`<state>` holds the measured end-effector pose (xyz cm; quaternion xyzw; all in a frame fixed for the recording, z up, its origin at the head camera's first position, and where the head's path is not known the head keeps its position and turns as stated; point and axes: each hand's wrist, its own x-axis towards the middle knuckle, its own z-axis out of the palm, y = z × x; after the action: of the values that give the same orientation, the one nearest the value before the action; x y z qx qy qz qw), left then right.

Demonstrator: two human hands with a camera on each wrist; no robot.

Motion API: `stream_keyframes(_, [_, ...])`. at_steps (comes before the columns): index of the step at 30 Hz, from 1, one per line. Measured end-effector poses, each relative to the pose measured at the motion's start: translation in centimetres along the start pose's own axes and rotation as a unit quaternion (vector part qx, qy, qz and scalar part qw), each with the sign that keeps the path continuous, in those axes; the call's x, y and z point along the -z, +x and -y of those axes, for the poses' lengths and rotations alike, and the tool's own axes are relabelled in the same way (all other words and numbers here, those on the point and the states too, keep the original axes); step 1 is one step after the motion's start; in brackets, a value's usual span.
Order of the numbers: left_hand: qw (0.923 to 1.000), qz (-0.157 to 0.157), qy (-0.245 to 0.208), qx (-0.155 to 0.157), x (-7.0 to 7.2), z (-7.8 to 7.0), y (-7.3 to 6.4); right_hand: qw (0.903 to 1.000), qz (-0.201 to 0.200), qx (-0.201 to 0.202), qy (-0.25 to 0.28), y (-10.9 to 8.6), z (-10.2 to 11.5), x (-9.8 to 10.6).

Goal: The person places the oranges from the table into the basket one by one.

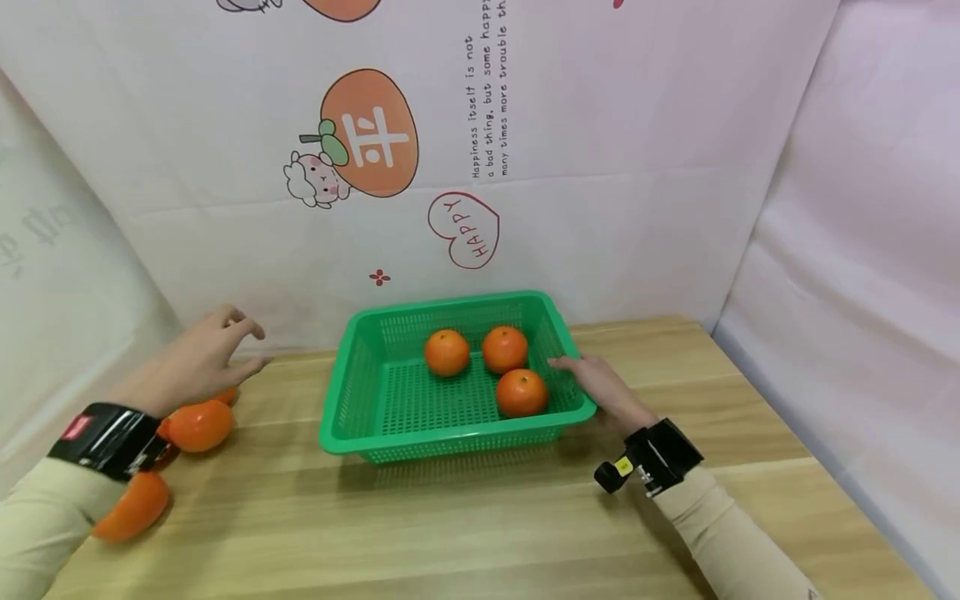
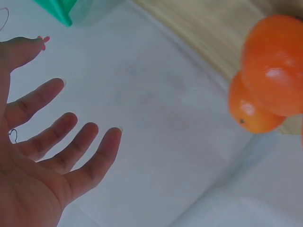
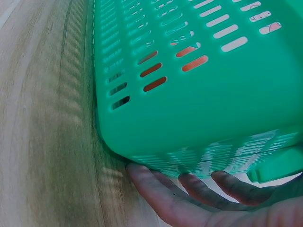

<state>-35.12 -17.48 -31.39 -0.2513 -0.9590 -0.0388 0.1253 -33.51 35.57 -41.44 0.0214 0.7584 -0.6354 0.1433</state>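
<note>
A green plastic basket (image 1: 457, 432) with slotted walls stands on the table and holds an orange (image 1: 447, 353), another orange (image 1: 505, 349) behind and a third orange (image 1: 522, 393) near its right front corner. My right hand (image 1: 603, 387) grips the basket's right side, thumb over the rim; in the right wrist view its fingers (image 3: 165, 196) lie against the outer wall. My left hand (image 1: 206, 354) hovers at the left, holding nothing, fingers loosely bent and spread. Below it are several oranges (image 1: 201, 426), partly hidden by the arm; the left wrist view shows oranges (image 2: 274, 66) apart from the hand.
The wooden table (image 1: 450, 533) ends at a white printed cloth (image 1: 600, 167) behind the basket. Cloth walls also rise at the left and right. One more orange (image 1: 135, 507) lies by the left forearm.
</note>
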Motion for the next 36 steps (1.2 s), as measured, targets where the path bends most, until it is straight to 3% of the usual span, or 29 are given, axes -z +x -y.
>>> stream_keyframes(5, [0.9975, -0.055, 0.022, -0.039, -1.7, 0.2, -3.2, 1.0, 0.003, -0.003, 0.005, 0.1, -0.1, 0.2])
stream_keyframes(12, [0.9973, -0.064, 0.036, -0.01, -2.5, 0.8, -6.7, 0.9999, -0.004, 0.009, 0.005, 0.2, 0.2, 0.7])
stream_keyframes(19, [0.9958, -0.081, 0.04, 0.01, -3.5, 2.8, -10.5, 0.9999, 0.006, 0.016, 0.001, 0.3, -0.1, 0.8])
stream_keyframes(22, [0.9945, -0.095, 0.028, 0.034, -4.0, 3.5, -12.1, 0.9998, 0.009, 0.018, 0.003, 0.4, -0.2, 0.9])
stream_keyframes(25, [0.9919, -0.08, 0.014, 0.098, -4.2, 4.0, -13.2, 0.9998, 0.009, 0.018, 0.006, 0.4, -0.1, 0.8])
stream_keyframes(29, [0.9827, -0.083, 0.012, 0.165, -4.9, 4.5, -14.5, 0.9998, 0.01, 0.018, 0.008, 0.4, -0.2, 0.6])
stream_keyframes(34, [0.9722, -0.129, 0.025, 0.194, -6.4, 4.9, -16.1, 0.9998, 0.007, 0.016, 0.006, 0.5, -0.3, 0.6])
stream_keyframes(36, [0.9704, -0.144, 0.028, 0.191, -7.0, 5.1, -16.5, 0.9999, 0.002, 0.015, 0.006, 0.6, -0.3, 0.7])
